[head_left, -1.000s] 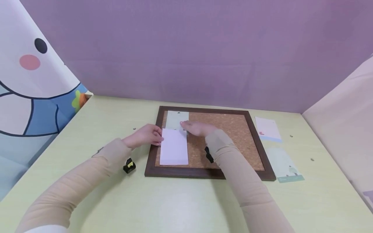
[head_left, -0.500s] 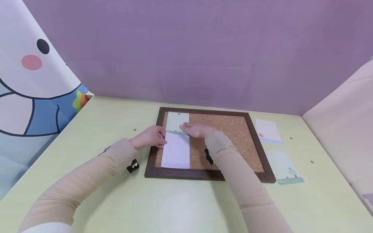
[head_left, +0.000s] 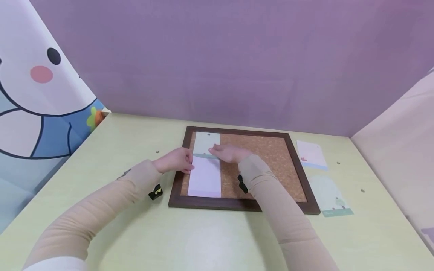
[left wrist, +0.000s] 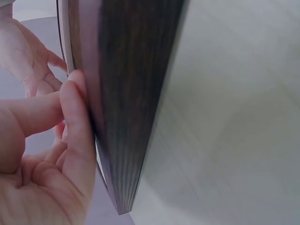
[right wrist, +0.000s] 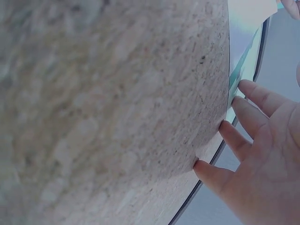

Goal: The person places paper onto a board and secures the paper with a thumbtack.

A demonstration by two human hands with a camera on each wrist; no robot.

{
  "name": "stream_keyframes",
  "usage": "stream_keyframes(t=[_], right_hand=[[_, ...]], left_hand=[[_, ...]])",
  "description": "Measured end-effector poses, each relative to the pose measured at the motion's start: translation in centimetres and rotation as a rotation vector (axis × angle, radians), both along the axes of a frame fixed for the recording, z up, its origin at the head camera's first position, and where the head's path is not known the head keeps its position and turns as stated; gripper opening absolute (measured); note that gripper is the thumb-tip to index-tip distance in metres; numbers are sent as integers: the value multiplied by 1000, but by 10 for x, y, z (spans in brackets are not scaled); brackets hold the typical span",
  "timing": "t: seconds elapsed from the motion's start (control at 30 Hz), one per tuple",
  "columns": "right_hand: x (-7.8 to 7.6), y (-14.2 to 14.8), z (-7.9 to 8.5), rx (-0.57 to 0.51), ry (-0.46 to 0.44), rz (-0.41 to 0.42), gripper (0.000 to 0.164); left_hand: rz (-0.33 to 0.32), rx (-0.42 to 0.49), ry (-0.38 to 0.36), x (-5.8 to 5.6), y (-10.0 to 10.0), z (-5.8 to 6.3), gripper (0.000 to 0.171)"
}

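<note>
A corkboard (head_left: 257,173) with a dark wooden frame lies on the table. A pale green card (head_left: 203,144) lies at its upper left, with a small dark round spot near its top edge. Just below it is a plain whitish card (head_left: 204,178). My left hand (head_left: 175,160) pinches this lower card's left edge near its upper corner. In the left wrist view, the left thumb and forefinger meet beside the frame (left wrist: 136,84). My right hand (head_left: 229,153) has its fingers spread, fingertips on the cork (right wrist: 140,103) and at the green card's right edge.
Right of the board lie a white card with a blue band (head_left: 312,154) and a pale card with a tree (head_left: 330,195). Small round metallic pieces (head_left: 338,163) are scattered on the table (head_left: 203,241). A purple curtain (head_left: 217,64) hangs behind.
My left hand has moved slightly right and toward me with the whitish card, which uncovers the green card's lower band. The right hand stays at the green card's right edge.
</note>
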State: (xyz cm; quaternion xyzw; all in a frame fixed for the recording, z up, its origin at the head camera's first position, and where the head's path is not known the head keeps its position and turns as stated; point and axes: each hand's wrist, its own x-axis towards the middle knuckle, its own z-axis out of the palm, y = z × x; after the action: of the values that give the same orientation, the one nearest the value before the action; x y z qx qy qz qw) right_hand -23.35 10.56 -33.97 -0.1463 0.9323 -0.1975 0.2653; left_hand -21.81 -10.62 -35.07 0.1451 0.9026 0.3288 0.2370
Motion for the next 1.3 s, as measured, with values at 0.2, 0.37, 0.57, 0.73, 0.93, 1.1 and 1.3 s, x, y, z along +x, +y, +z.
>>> stream_keyframes(t=[0.2, 0.37, 0.57, 0.73, 0.93, 1.1, 1.3], right_hand=[[-1, -1, -2, -14, 15, 1, 65], [-4, 1, 8, -82, 80, -34, 69], [-1, 4, 26, -92, 143, 3, 60], [11, 7, 32, 16, 208, 164, 49], [31, 11, 32, 60, 190, 299, 54], [45, 15, 24, 36, 175, 360, 53], [57, 16, 14, 30, 244, 443, 50]], left_hand=[[-26, -8, 12, -2, 0, -2, 12], [-42, -19, 5, -5, 0, -2, 13], [-50, -29, -2, -6, 0, 0, 13], [-42, -25, -19, -6, -1, -1, 13], [-28, -22, -24, -5, -1, -4, 13], [-25, -27, -17, -5, -1, -4, 14], [-37, -39, 8, -4, 0, -3, 15]])
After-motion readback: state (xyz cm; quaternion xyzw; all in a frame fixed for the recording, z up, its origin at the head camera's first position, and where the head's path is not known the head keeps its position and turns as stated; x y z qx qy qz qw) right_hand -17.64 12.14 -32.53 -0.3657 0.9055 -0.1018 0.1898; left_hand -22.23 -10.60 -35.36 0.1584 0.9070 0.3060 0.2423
